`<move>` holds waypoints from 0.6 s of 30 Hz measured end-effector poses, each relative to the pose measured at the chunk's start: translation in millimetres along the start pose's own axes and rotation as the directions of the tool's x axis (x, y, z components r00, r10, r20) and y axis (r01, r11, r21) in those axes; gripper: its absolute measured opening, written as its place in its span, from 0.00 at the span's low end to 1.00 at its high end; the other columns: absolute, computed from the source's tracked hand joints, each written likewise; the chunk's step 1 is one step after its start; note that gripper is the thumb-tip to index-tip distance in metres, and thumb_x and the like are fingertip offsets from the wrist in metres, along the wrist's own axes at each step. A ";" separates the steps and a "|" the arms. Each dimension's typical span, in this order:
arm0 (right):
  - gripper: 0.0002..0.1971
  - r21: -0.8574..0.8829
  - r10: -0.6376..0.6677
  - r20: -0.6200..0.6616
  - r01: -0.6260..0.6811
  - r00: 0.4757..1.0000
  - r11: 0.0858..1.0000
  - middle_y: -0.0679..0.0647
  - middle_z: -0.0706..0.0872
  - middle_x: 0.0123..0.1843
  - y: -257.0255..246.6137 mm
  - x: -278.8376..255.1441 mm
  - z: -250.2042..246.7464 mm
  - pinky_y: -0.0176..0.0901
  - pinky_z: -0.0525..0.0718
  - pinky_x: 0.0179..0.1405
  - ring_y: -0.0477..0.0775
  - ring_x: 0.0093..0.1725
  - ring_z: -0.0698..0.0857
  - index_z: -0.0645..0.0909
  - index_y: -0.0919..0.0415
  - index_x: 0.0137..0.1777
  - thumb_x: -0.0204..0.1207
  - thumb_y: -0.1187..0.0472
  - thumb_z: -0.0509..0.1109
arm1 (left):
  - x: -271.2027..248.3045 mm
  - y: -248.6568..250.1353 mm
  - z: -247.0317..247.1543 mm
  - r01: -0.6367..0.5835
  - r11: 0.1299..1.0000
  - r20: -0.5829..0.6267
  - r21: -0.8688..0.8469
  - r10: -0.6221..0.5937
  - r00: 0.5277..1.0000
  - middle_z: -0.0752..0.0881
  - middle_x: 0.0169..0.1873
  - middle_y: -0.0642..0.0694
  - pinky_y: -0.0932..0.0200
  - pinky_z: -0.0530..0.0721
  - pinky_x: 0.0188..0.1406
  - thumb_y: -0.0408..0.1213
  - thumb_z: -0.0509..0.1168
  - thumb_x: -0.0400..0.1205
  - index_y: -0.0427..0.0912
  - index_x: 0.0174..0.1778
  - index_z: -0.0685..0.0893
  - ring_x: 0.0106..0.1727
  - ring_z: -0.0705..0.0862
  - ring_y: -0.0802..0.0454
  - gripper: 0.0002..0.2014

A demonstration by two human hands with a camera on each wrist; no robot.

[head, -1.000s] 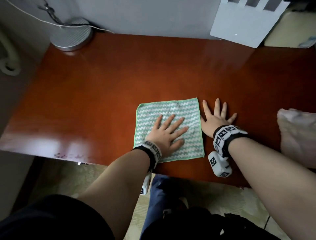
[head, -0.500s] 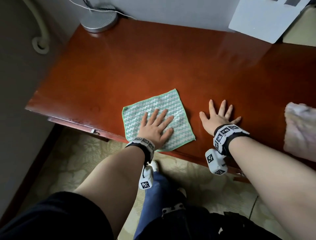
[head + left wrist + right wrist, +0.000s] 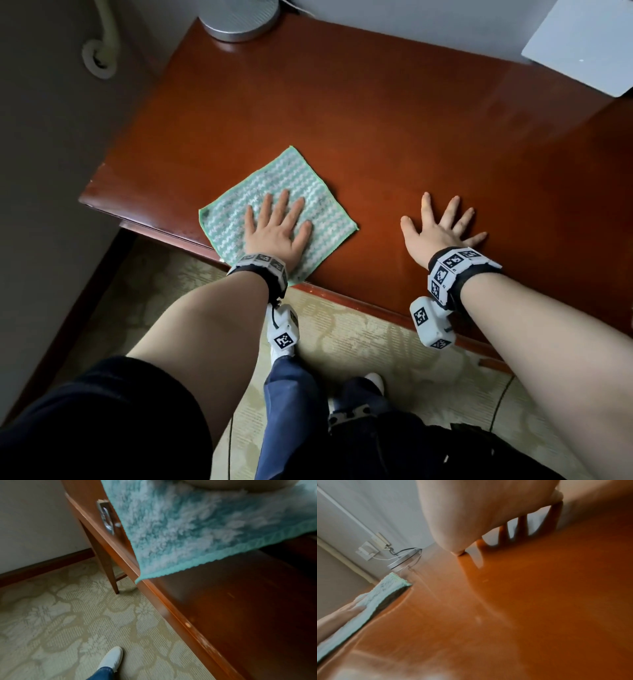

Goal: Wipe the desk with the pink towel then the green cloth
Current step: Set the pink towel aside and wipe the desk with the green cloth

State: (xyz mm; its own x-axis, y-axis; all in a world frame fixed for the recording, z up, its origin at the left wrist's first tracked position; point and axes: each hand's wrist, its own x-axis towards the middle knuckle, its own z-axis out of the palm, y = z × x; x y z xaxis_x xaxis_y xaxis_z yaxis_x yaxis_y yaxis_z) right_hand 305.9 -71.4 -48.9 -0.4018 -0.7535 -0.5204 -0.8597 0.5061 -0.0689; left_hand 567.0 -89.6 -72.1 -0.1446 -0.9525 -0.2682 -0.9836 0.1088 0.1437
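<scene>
Reddish-brown wood: from the head view, our left hand (image 3: 277,229) presses flat, fingers spread, on the green cloth (image 3: 274,192) at the desk (image 3: 376,137) near-left edge; our right hand (image 3: 440,228) lies flat and released on bare wood. Wristband markers (image 3: 448,262) carry no readable writing. Left wrist view: cloth corner overhanging the edge. Right wrist view: spread fingers (image 3: 522,524) touching wood.

A pale carpet (image 3: 359,342) with a leaf pattern covers the floor beneath a plain grey wall (image 3: 51,154); a dark wooden skirting board (image 3: 46,563) runs along its foot, and a wall socket (image 3: 366,551) holds cables
</scene>
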 end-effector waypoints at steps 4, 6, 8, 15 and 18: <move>0.33 -0.016 -0.039 0.002 0.039 0.999 0.999 0.59 0.29 0.84 -63.8 -4.8 7.7 0.79 0.34 0.74 0.69 0.82 0.30 0.36 0.37 0.82 0.80 0.33 0.41 | 13.0 -53.5 -11.3 0.056 0.998 -0.012 -0.024 -0.056 0.998 0.40 0.83 0.58 0.41 0.32 0.80 0.63 0.34 0.84 0.64 0.82 0.43 0.84 0.35 0.52 0.29; 0.33 -0.026 -0.057 0.010 0.058 0.998 0.998 0.58 0.29 0.84 -95.3 -8.6 12.1 0.78 0.34 0.74 0.69 0.81 0.30 0.36 0.37 0.82 0.80 0.33 0.41 | 19.2 -77.2 -17.2 0.062 0.998 -0.017 -0.029 -0.063 0.998 0.40 0.83 0.58 0.41 0.32 0.80 0.63 0.34 0.84 0.64 0.82 0.43 0.84 0.35 0.52 0.29; 0.33 -0.027 -0.063 0.018 0.063 0.998 0.998 0.58 0.29 0.84 -121.4 -12.5 16.2 0.78 0.33 0.73 0.69 0.81 0.30 0.35 0.37 0.82 0.80 0.33 0.41 | 26.1 -104.0 -23.9 0.072 0.997 -0.017 -0.032 -0.072 0.997 0.40 0.83 0.58 0.41 0.32 0.80 0.63 0.34 0.84 0.64 0.83 0.43 0.84 0.35 0.52 0.29; 0.34 -0.031 -0.021 0.012 0.021 1.000 0.999 0.55 0.30 0.85 -133.9 -18.0 20.7 0.74 0.35 0.77 0.65 0.82 0.31 0.35 0.36 0.82 0.79 0.31 0.40 | 47.5 -158.3 -41.3 0.081 0.997 0.013 0.000 -0.081 0.997 0.39 0.84 0.55 0.37 0.32 0.79 0.62 0.34 0.84 0.61 0.83 0.41 0.84 0.35 0.48 0.30; 0.33 -0.028 -0.040 0.015 0.040 0.999 0.999 0.53 0.31 0.85 -128.8 -21.3 19.8 0.72 0.35 0.77 0.62 0.83 0.32 0.37 0.35 0.82 0.79 0.31 0.41 | 45.5 -133.5 -40.8 -0.073 0.993 0.082 0.092 0.066 0.994 0.37 0.83 0.54 0.33 0.32 0.78 0.60 0.33 0.85 0.61 0.83 0.39 0.83 0.34 0.45 0.29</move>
State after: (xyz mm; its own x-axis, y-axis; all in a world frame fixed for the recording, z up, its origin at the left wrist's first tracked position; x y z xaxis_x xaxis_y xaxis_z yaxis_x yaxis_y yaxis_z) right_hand 431.5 -112.2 -45.7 -0.3625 -0.7670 -0.5295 -0.8837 0.4634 -0.0663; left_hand 696.1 -159.1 -64.6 -0.2172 -0.9166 -0.3358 -0.9761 0.2040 0.0744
